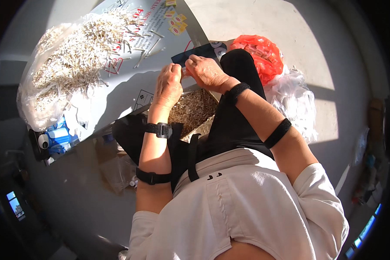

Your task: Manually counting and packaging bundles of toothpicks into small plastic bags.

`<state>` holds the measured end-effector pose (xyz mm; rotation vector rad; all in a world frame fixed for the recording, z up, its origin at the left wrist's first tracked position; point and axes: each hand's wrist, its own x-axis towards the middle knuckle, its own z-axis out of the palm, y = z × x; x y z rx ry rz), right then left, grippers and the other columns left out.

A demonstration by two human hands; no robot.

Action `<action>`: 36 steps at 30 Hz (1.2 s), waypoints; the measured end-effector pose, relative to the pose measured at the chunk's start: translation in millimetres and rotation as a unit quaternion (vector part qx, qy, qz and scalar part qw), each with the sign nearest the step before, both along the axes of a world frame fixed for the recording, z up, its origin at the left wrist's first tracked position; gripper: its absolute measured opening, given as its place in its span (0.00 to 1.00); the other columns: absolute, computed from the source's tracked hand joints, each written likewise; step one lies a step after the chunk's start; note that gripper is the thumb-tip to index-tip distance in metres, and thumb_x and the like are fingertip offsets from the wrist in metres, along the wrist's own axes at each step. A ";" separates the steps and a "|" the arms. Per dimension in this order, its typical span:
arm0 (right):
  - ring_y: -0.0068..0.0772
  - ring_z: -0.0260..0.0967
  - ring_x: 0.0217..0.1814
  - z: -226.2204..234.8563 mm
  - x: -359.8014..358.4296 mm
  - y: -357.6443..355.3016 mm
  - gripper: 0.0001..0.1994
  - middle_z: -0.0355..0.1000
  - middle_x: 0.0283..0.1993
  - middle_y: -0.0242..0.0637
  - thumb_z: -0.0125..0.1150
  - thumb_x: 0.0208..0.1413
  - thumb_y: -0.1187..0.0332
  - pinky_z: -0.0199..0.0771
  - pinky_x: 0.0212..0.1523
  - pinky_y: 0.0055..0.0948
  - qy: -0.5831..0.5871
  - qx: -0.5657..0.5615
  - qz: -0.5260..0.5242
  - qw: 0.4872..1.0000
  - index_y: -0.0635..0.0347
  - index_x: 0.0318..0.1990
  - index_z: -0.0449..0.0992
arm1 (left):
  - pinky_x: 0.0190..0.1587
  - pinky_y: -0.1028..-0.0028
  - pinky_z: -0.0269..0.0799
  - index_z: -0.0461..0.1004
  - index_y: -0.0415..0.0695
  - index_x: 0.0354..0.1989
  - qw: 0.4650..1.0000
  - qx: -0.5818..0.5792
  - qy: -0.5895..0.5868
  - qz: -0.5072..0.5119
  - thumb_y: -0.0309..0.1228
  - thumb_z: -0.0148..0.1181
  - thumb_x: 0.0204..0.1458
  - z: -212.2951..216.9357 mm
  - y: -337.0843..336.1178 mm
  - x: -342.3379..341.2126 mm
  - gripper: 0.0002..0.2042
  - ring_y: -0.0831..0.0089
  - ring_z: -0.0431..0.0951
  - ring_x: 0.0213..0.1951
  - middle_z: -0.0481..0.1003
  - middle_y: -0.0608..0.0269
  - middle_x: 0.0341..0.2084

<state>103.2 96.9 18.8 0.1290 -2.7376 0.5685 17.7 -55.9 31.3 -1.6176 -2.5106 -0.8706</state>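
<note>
My left hand (168, 84) and my right hand (206, 73) meet above the near edge of a grey printed board (130, 89). Both have their fingers pinched together. A small pale, semi-clear piece (186, 73) shows between them, too small to name. Below the hands, at my lap, lies a heap of short brownish-white sticks (190, 108). On the board to the left, a clear plastic bag (28, 102) spills a large pile of short whitish sticks (80, 56). Several longer sticks (149, 51) lie loose beside the pile.
Small yellow packets (177, 25) lie on the board's far part. At the right are a red plastic bag (260, 54) with pale packets inside and a clear bag (292, 102) of white pieces. A blue-and-white package (58, 136) sits at the board's left corner.
</note>
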 end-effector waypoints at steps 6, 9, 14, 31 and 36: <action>0.44 0.72 0.42 5.9 -3.2 -1.2 0.07 0.71 0.34 0.39 0.60 0.51 0.68 0.75 0.39 0.37 -0.012 -0.145 0.013 0.989 0.60 0.33 0.71 | 0.41 0.59 0.70 0.69 0.37 0.27 0.998 0.018 -0.056 0.027 0.12 0.50 0.42 -0.9 1.2 -4.4 0.07 0.51 0.73 0.39 0.73 0.54 0.29; 0.47 0.71 0.37 2.6 -6.6 -0.2 0.07 0.69 0.33 0.39 0.63 0.50 0.70 0.73 0.36 0.38 0.005 -0.158 0.000 0.987 0.58 0.32 0.71 | 0.40 0.60 0.70 0.70 0.37 0.28 0.993 0.059 -0.103 0.022 0.12 0.52 0.42 -5.2 -0.4 -7.1 0.08 0.52 0.74 0.38 0.72 0.54 0.29; 0.49 0.71 0.37 6.1 -3.3 -2.3 0.06 0.70 0.34 0.40 0.61 0.50 0.70 0.72 0.35 0.40 0.016 -0.156 -0.004 0.988 0.60 0.30 0.70 | 0.37 0.67 0.73 0.71 0.35 0.32 0.984 0.087 -0.155 0.003 0.09 0.49 0.41 -3.3 -14.9 -16.8 0.12 0.58 0.75 0.32 0.70 0.54 0.30; 0.39 0.69 0.42 9.7 -3.6 0.7 0.06 0.69 0.34 0.33 0.63 0.48 0.66 0.70 0.43 0.36 0.044 -0.115 0.037 0.992 0.56 0.28 0.73 | 0.34 0.55 0.71 0.64 0.37 0.30 0.998 0.058 -0.025 0.023 0.19 0.54 0.43 -1.8 -13.9 -4.7 0.07 0.46 0.74 0.31 0.71 0.50 0.26; 0.37 0.67 0.41 7.9 -14.5 -9.2 0.08 0.70 0.33 0.32 0.65 0.40 0.65 0.69 0.43 0.34 0.093 -0.012 0.043 0.995 0.55 0.26 0.73 | 0.36 0.56 0.71 0.65 0.37 0.31 0.999 0.046 -0.005 0.029 0.20 0.55 0.44 -0.2 -10.6 -1.2 0.07 0.47 0.74 0.33 0.72 0.51 0.28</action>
